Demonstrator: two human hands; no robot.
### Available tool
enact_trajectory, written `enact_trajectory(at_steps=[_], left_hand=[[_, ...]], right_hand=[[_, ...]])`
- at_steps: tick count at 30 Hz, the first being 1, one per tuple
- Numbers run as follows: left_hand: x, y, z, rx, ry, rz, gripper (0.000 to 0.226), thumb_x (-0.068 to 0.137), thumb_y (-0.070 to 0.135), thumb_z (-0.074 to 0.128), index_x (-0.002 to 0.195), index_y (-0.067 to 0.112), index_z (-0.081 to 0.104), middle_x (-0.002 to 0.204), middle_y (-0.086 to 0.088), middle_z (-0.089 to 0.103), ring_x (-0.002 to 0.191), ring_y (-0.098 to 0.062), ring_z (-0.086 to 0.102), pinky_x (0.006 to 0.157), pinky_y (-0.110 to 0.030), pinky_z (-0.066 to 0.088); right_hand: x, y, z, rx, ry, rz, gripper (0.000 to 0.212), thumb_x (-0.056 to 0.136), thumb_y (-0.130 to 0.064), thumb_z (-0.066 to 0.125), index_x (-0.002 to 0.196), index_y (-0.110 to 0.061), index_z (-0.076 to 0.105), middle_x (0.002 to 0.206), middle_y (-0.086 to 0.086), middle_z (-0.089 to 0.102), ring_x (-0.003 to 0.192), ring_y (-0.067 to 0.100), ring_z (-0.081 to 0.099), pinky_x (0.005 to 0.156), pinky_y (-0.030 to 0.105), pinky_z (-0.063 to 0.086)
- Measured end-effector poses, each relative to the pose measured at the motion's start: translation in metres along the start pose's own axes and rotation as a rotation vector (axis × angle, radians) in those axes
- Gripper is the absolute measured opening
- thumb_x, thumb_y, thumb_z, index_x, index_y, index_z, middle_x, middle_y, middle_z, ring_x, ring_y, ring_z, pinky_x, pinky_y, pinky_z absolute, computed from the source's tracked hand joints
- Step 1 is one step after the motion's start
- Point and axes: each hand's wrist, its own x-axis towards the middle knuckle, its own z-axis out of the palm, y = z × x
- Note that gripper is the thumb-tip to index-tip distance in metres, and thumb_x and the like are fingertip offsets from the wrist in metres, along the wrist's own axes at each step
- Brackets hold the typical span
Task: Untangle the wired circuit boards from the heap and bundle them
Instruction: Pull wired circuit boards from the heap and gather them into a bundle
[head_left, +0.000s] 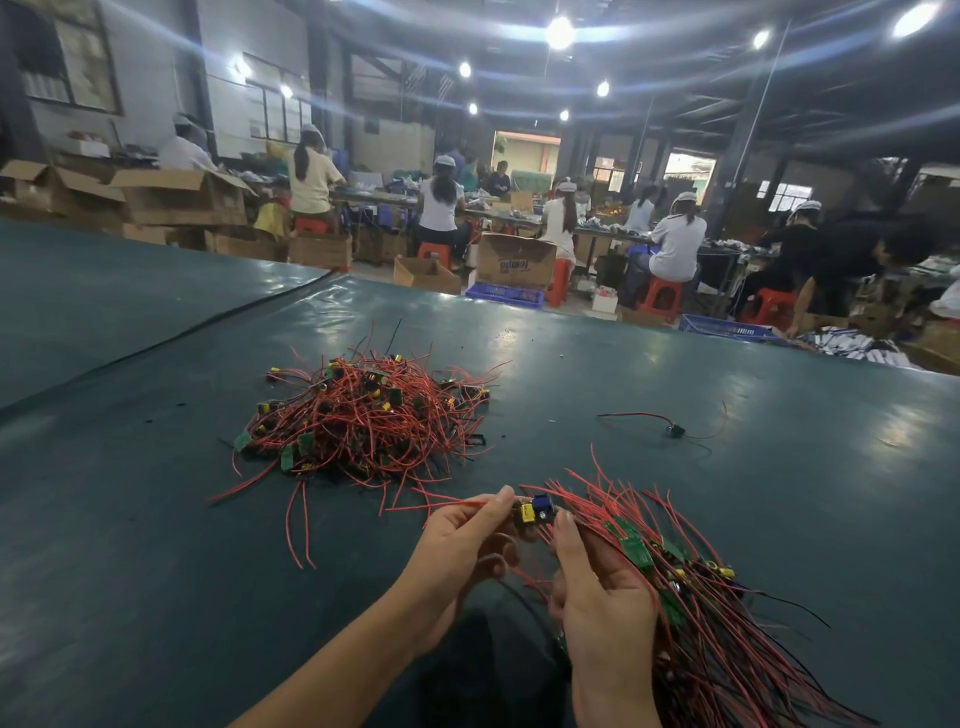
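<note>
A tangled heap (363, 415) of small green circuit boards with red and black wires lies on the dark green table (156, 519), ahead and to the left of my hands. My right hand (602, 587) grips a thick bundle (691, 587) of sorted boards, its wires fanning out to the lower right. My left hand (462, 545) pinches one wired board (535, 512) with blue and yellow parts, held against the top of the bundle. Its red wire sticks out to the left.
A single loose board with red and black wires (670, 426) lies apart on the table to the right. Beyond the table's far edge, several people sit on red stools at workbenches among cardboard boxes (514, 260) and blue crates.
</note>
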Motion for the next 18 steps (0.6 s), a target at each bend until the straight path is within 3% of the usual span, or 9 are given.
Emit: enact_trajectory(at_steps=[4, 8, 13, 18], left_hand=[[-0.001, -0.0006, -0.0009, 0.024, -0.077, 0.0, 0.025, 0.072, 0.042, 0.07, 0.068, 0.017, 0.069, 0.07, -0.007, 0.067, 0.054, -0.01, 0.058, 0.051, -0.019, 0.046], [-0.0033, -0.0002, -0.0005, 0.088, -0.148, 0.017, 0.036, 0.078, 0.048, 0.072, 0.074, 0.013, 0.065, 0.066, -0.004, 0.063, 0.055, -0.011, 0.059, 0.053, -0.018, 0.046], [-0.0062, -0.0004, 0.0052, 0.224, -0.19, 0.03, 0.036, 0.082, 0.05, 0.062, 0.06, 0.022, 0.07, 0.06, 0.007, 0.065, 0.057, -0.007, 0.062, 0.056, -0.017, 0.047], [-0.0067, 0.0005, 0.0054, 0.227, -0.221, 0.046, 0.037, 0.083, 0.045, 0.06, 0.058, 0.019, 0.07, 0.058, 0.005, 0.065, 0.055, -0.008, 0.062, 0.056, -0.017, 0.047]], right_hand=[[-0.0024, -0.0012, 0.0004, -0.052, -0.094, -0.071, 0.019, 0.083, -0.026, 0.067, 0.072, -0.018, 0.08, 0.051, -0.004, 0.063, 0.044, 0.001, 0.055, 0.046, 0.013, 0.045], [-0.0025, -0.0008, 0.0029, -0.115, -0.116, -0.156, 0.031, 0.089, -0.011, 0.064, 0.066, -0.024, 0.08, 0.068, 0.008, 0.073, 0.064, 0.011, 0.068, 0.062, 0.021, 0.055], [-0.0075, -0.0013, 0.0042, -0.168, -0.147, -0.191, 0.035, 0.089, -0.009, 0.063, 0.062, -0.026, 0.079, 0.068, 0.008, 0.073, 0.063, 0.011, 0.069, 0.057, 0.016, 0.053], [-0.003, 0.0007, 0.0012, -0.191, -0.091, -0.159, 0.037, 0.09, -0.007, 0.064, 0.061, -0.024, 0.077, 0.065, 0.006, 0.072, 0.06, 0.01, 0.066, 0.057, 0.019, 0.054]])
